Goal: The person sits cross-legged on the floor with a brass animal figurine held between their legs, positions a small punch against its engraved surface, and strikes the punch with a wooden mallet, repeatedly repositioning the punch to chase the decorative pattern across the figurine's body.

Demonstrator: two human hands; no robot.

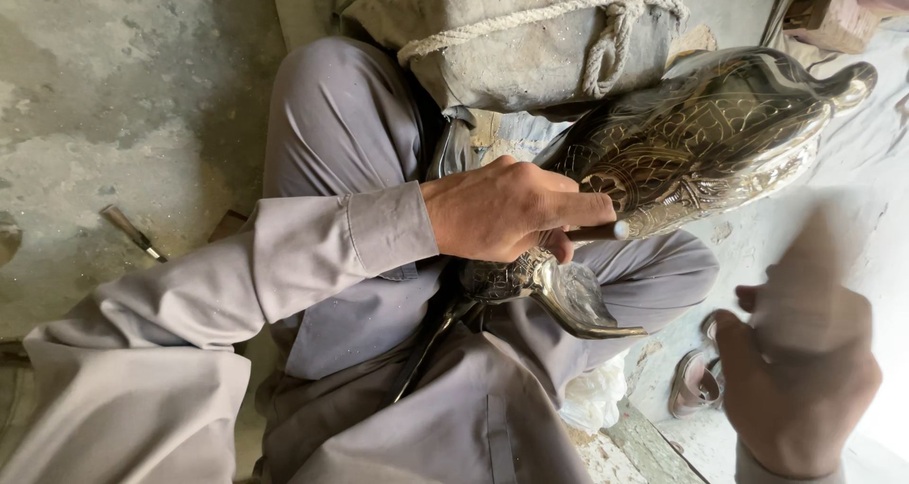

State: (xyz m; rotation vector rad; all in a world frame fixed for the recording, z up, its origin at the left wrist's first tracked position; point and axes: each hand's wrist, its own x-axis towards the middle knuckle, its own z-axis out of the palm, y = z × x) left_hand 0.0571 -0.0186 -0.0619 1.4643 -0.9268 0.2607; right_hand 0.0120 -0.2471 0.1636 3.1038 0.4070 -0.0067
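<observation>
My left hand (pixel 502 221) is closed around a thin metal punch (pixel 606 230), whose pale tip presses on an engraved brass vessel (pixel 701 143) shaped like a bird. The vessel rests across my lap, and its curved spout (pixel 578 304) points down past my knee. My grey sleeve (pixel 322 247) covers the left forearm. My right hand (pixel 800 380) is at the lower right, apart from the vessel and blurred by motion. It is clenched in a fist around a blurred tool handle (pixel 814 257), too smeared to identify.
A cloth-wrapped block tied with rope (pixel 540 39) sits behind the vessel. A small chisel (pixel 128 230) lies on the concrete floor at left. A sandal (pixel 696 385) and a white rag (pixel 592 397) lie near my right hand.
</observation>
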